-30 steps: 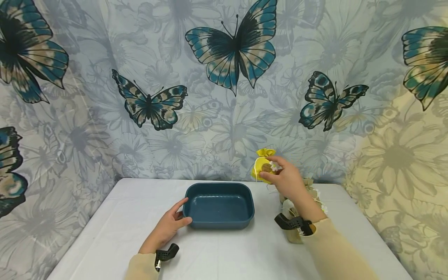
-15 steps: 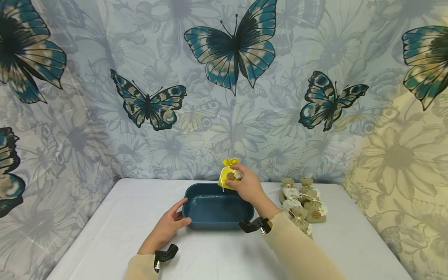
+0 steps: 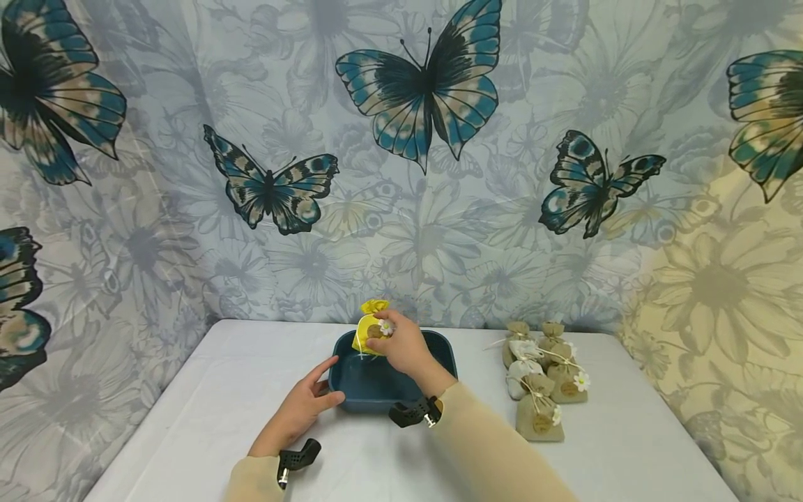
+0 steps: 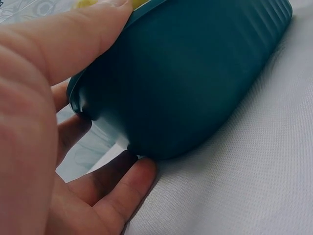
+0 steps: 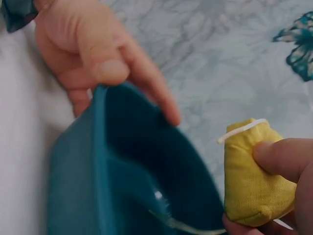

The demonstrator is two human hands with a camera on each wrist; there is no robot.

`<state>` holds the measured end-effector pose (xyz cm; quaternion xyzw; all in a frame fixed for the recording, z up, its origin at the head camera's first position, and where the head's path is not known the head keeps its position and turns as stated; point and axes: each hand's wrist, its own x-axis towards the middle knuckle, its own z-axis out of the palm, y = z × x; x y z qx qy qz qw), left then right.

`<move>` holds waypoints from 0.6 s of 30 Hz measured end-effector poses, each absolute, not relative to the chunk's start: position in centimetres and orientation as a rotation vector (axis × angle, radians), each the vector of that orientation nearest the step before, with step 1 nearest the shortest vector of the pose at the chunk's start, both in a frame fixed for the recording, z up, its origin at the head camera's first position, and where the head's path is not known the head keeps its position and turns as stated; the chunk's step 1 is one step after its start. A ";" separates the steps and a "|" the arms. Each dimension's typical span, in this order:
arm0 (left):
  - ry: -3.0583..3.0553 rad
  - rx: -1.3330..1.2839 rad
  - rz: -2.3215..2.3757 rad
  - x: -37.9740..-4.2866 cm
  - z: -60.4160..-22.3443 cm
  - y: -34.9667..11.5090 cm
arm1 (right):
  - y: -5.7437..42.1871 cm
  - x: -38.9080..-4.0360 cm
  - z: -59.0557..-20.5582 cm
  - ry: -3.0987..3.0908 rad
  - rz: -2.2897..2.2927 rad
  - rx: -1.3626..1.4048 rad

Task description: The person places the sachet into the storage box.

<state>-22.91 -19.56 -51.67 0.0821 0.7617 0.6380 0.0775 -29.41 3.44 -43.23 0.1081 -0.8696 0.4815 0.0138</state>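
My right hand (image 3: 408,348) pinches a small yellow drawstring sachet (image 3: 362,336) with a white flower and a round brown tag. It holds the sachet over the back left part of a dark blue rectangular plastic basin (image 3: 389,404). In the right wrist view, thumb and fingers grip the yellow cloth from both sides, near the basin's wall. My left hand (image 3: 301,404) holds the basin's left end. Seen from the left wrist, its thumb (image 4: 93,39) lies at the rim while the other fingers spread along the end wall and down to its base.
Several beige and white drawstring sachets (image 3: 541,422) stand or lie in a cluster on the right of the white-covered table (image 3: 188,425). A butterfly-print cloth (image 3: 426,230) hangs behind the table's far edge. Each wrist wears a black camera mount (image 3: 300,454).
My right hand has carried the yellow sachet leftward and down, from above the table to over the basin, uncovering the sachet cluster. My left hand and the basin have stayed put.
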 end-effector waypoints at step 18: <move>2.240 0.252 1.934 -23.0 -51.8 -19.7 | 1.1 -30.6 -47.9 -2.855 1.291 0.368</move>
